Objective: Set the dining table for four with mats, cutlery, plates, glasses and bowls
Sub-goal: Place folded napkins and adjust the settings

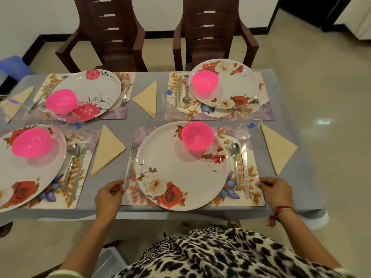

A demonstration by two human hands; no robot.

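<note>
Pinching the nearest mat (256, 200) by its side edges, my left hand (109, 195) and right hand (275, 190) both grip it at the table's (104, 210) near edge. It carries a floral plate (180, 171) with a pink bowl (197, 138), a fork (131, 163) on the left, and a spoon (235, 155) and knife (245, 167) on the right.

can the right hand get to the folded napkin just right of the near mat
Probably yes: the right hand grips the right edge of the near mat, and the folded napkin lies just beyond it on bare cloth, with nothing between.
</note>
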